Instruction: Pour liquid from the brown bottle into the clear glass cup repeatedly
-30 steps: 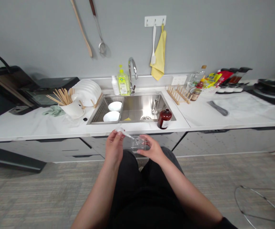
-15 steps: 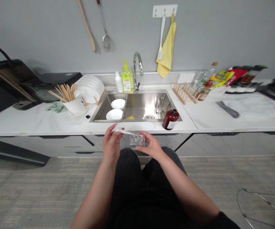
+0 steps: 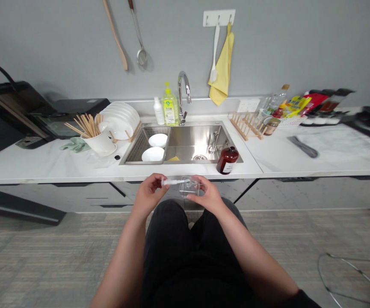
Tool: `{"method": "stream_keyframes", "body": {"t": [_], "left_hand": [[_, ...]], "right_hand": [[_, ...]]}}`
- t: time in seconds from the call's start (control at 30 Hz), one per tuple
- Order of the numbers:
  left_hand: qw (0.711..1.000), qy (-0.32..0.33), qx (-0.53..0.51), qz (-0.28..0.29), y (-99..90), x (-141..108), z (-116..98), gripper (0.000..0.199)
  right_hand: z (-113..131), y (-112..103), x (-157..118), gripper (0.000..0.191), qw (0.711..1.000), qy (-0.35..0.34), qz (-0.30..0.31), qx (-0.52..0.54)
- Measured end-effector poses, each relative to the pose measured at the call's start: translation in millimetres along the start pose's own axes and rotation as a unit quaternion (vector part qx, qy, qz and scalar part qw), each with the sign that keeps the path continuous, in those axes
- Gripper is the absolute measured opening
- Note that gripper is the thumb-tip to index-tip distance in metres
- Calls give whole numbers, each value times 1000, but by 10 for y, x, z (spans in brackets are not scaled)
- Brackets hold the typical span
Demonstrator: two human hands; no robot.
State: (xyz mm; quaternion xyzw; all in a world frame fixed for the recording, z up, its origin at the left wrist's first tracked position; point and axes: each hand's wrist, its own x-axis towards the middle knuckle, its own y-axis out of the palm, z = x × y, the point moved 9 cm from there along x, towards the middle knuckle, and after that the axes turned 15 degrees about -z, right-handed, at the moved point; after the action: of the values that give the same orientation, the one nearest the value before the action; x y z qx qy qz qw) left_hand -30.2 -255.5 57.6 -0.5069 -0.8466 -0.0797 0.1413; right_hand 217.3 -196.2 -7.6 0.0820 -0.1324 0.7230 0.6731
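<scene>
My left hand (image 3: 151, 194) pinches a white pump head (image 3: 169, 182) between thumb and fingers. The pump lies sideways, its thin tube reaching right to the clear square bottle (image 3: 185, 191). Whether the tube's tip is inside the bottle's neck I cannot tell. My right hand (image 3: 206, 192) grips that see-through bottle from the right, tilted, with its neck partly hidden. Both things are held in front of the counter's front edge, over my lap. Beyond them, a dark red-brown bottle (image 3: 227, 160) with a white label stands by the sink's front right corner.
Behind my hands is a steel sink (image 3: 191, 143) with white bowls (image 3: 153, 154) in its left basket. A chopstick holder (image 3: 99, 144) and racked plates (image 3: 125, 117) stand left. A wooden rack (image 3: 247, 125) and a jar (image 3: 272, 127) are on the right.
My left hand has turned and shifted slightly right and down, bringing the pump nearly level. The clear bottle has moved slightly right and up in my right hand. The view has shifted slightly.
</scene>
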Motion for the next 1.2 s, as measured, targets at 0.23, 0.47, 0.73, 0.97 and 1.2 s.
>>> {"method": "stream_keyframes", "body": {"t": [0.23, 0.47, 0.73, 0.97, 1.2], "left_hand": [[985, 104, 128, 43, -196, 60, -81, 24], [930, -28, 192, -313, -1854, 562, 583, 55], [840, -12, 441, -315, -2450, 1034, 885, 47], [797, -14, 532, -286, -2432, 1251, 925, 51], [782, -16, 564, -266, -2402, 1439, 981, 51]], "right_hand": [[-71, -51, -36, 82, 1000, 11, -4, 5], [-288, -117, -53, 87, 998, 51, -10, 40], [-387, -168, 33, 86, 998, 56, -29, 30], [-397, -223, 80, 87, 997, 52, -40, 29], [-387, -175, 75, 86, 997, 55, -37, 31]]}}
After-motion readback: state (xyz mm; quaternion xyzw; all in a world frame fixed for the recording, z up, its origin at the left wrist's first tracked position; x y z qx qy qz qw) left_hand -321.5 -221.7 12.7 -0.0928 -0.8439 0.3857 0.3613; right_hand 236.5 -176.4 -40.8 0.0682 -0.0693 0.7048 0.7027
